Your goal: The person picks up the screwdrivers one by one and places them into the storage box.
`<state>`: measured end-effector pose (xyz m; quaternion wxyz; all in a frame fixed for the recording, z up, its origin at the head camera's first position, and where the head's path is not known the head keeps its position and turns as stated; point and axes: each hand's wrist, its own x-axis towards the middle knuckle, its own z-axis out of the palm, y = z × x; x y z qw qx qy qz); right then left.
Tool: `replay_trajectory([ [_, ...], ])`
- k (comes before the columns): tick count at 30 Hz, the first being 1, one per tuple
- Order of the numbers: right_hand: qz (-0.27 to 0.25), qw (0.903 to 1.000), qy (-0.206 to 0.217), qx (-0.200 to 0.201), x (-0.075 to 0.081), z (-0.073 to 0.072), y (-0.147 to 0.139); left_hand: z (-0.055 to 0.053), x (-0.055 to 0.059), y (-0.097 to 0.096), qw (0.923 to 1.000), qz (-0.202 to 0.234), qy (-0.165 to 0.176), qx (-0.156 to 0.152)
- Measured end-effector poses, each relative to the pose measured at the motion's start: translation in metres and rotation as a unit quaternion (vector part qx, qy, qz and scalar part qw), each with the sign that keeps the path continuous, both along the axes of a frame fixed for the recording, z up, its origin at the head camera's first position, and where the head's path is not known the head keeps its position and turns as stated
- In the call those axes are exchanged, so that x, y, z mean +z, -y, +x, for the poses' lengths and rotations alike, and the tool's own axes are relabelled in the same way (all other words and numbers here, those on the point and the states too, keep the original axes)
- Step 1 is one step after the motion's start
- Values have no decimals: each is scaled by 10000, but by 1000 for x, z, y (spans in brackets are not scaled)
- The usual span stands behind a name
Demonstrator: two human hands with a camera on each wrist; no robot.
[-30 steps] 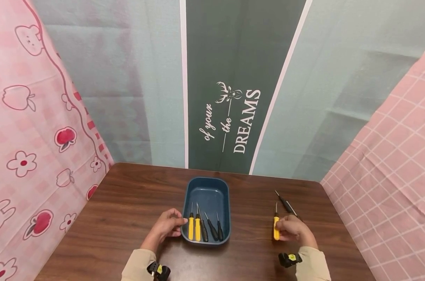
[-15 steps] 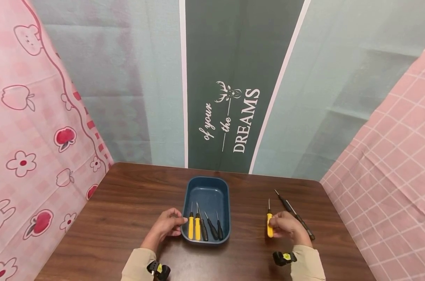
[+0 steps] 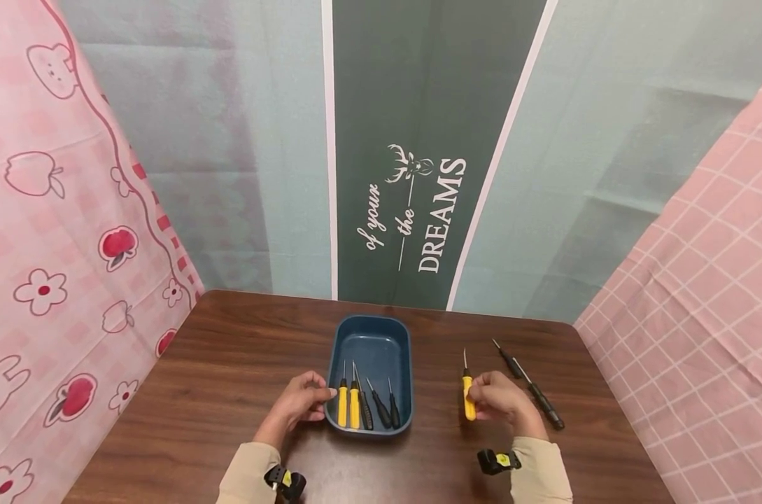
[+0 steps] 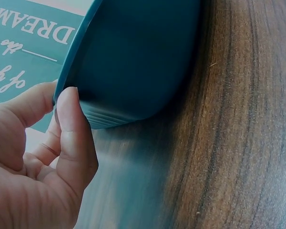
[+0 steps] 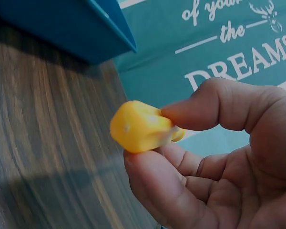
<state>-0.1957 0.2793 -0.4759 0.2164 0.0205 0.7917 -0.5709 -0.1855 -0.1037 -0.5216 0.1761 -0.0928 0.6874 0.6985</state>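
- One yellow-handled tool [image 3: 468,397] sits in the pinch of the right hand [image 3: 495,396], in the lower right of the frame; the thumb and a finger press on its handle, and the thin metal shaft points toward the top of the frame.
- The left hand [image 3: 301,400], low and left of centre, pinches the rim of a dark blue tray [image 3: 373,352] near the tray's lower left corner.
- To handle this well, I'd judge a light, firm pinch is enough, provided the handle doesn't roll and the shaft stays clear of the fingers; the left hand should steady the tray without tipping it.
- The right forearm runs up from the bottom edge, its hand slanting toward the upper left; the left forearm mirrors it, slanting to the upper right. The hands are well apart, with the tray between them.
- The tool looks lifted off the table [image 3: 229,364], though from this angle I can't be sure.
- In the tray's lower half lie two yellow tools [image 3: 343,404] at the left and three black tools [image 3: 366,411] to their right, shafts upward.
- Just right of the right hand, two dark tools [image 3: 546,406] lie slanting on the wood.
- At the top hangs a grey-green cloth [image 3: 381,84] with white lettering, pink cloths [image 3: 72,329] at either side.
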Motion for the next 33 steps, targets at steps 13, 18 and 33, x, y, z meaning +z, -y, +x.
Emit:
replay_trajectory([
  [13, -7, 9991, -264, 338, 7, -2, 30, 0, -1, 0, 10000, -54, -46, -9],
  [18, 125, 9982, -360, 464, 10, -4, 42, 0, 0, 0, 10000, -24, -65, -11],
  [33, 115, 9960, -167, 866, 22, -17, 65, 1, 0, -1, 10000, 35, -53, -3],
])
